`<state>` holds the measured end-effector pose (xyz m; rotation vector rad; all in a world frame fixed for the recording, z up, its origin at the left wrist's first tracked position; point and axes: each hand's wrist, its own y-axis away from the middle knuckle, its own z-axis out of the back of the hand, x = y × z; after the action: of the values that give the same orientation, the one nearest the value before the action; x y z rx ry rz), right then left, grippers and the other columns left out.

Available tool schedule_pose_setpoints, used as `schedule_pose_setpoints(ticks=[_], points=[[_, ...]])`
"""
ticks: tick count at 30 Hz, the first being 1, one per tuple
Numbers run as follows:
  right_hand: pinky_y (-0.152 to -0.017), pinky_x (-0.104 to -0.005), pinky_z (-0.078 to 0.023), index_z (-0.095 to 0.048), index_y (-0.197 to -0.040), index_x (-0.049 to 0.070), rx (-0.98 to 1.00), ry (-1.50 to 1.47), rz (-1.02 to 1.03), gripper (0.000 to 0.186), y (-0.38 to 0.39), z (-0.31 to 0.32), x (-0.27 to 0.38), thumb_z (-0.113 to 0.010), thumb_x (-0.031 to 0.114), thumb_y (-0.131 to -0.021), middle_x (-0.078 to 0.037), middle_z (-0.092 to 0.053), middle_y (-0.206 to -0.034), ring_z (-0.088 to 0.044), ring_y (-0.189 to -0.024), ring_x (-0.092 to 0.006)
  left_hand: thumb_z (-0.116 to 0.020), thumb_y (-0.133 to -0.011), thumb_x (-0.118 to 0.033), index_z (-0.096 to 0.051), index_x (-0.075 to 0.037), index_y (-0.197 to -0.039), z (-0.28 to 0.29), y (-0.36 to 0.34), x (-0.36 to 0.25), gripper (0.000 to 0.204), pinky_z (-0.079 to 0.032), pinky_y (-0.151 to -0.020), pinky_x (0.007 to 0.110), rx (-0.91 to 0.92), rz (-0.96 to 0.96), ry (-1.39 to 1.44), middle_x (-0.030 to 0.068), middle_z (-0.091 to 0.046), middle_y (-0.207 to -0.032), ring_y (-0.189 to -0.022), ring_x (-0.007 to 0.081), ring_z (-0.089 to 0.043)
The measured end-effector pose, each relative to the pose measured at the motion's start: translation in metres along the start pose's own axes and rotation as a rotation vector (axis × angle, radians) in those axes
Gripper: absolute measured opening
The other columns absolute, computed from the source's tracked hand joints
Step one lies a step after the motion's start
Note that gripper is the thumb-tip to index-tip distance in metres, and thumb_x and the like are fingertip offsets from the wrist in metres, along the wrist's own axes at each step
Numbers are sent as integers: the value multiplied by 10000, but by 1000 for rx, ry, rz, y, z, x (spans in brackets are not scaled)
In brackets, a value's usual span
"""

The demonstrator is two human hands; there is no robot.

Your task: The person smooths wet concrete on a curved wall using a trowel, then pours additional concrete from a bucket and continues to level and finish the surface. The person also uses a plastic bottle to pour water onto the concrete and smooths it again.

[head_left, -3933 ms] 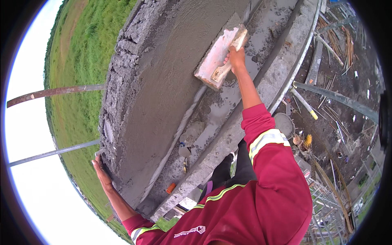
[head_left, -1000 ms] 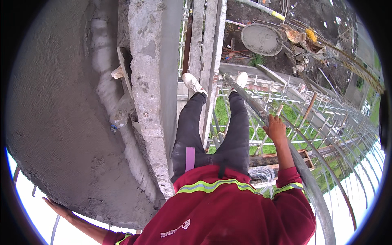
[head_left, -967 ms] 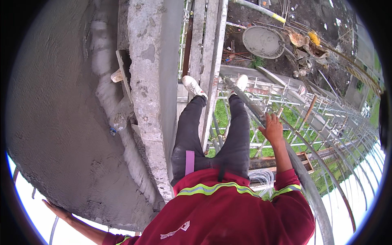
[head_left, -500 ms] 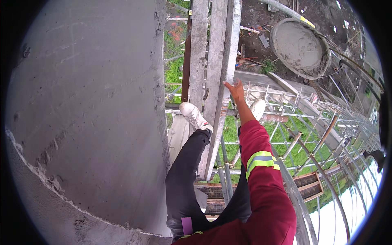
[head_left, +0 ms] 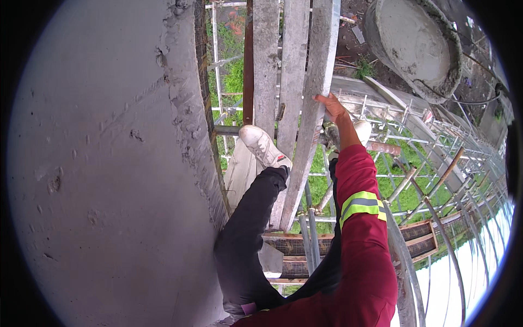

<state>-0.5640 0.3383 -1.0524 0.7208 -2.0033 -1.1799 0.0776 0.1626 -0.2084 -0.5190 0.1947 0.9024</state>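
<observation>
My right hand point(head_left: 333, 107), in a red sleeve with a reflective band, is closed on the edge of a grey plank point(head_left: 311, 109). Part of the hand lies on the plank's top edge; the rest is hidden along its outer side. Two more weathered planks point(head_left: 265, 65) run alongside to the left. My left white shoe point(head_left: 265, 146) stands on the planks, and my right shoe point(head_left: 362, 131) is beyond the gripped plank, partly behind my forearm. No part of my left hand shows.
A broad grey concrete surface point(head_left: 109, 163) with a rough edge fills the left. Metal scaffold poles point(head_left: 403, 185) stand over grass at the right. A round tub of wet mortar point(head_left: 417, 43) is at the upper right. A brown bar point(head_left: 248, 65) lies beside the planks.
The view has shifted, showing more of the concrete's rough edge and bringing the tub nearer. My right hand has closed from spread fingers onto the plank's edge.
</observation>
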Motion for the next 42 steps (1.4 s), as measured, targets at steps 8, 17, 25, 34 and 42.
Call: schedule_pose_setpoints(ticks=[8,17,25,34,42], points=[[-962,-406,-524,-588,-1319,23,-91,146,171,586,0,-17,-16,-845,190,-819,-92,-685,-1202,-660,-1074,-231,-336,-1029,-607,-361,-100,-1550,-17,-1,-16,727,-297,-1205,536,56,-34,-83,161,-388,-1570,-1460,347,-351],[-931,-385,-531,-591,-1270,30,-108,-56,159,551,-7,-4,-29,-846,248,-833,-91,-698,-1132,-662,-1049,-208,-335,-1036,-593,-373,-103,-1542,-43,6,-23,705,-307,-1200,536,88,-57,-117,162,-401,-1559,-1450,345,-367],[-944,-372,-518,-588,-1293,47,-94,-29,64,591,5,-13,-17,-859,270,-817,-80,-694,-1172,-651,-1071,-206,-335,-1043,-580,-385,-105,-1536,-44,7,-2,686,-317,-1196,537,62,-27,-33,162,-412,-1549,-1441,343,-380],[-1160,-397,-332,-372,-1530,-4,-305,-59,271,867,-33,-9,-70,-780,395,-879,-192,-523,-1454,-464,-1373,-310,-335,-1050,-566,-398,-108,-1528,-72,15,-2,665,-327,-1191,537,56,-53,-18,163,-424,-1538,-1431,341,-396],[-1165,-450,-317,-273,-1552,-40,-785,689,584,851,67,-95,9,-635,467,-972,-335,-378,-1510,-394,-1407,-415,-335,-1056,-553,-409,-111,-1521,-53,-4,12,646,-337,-1186,537,132,-1,38,164,-436,-1529,-1422,339,-410]])
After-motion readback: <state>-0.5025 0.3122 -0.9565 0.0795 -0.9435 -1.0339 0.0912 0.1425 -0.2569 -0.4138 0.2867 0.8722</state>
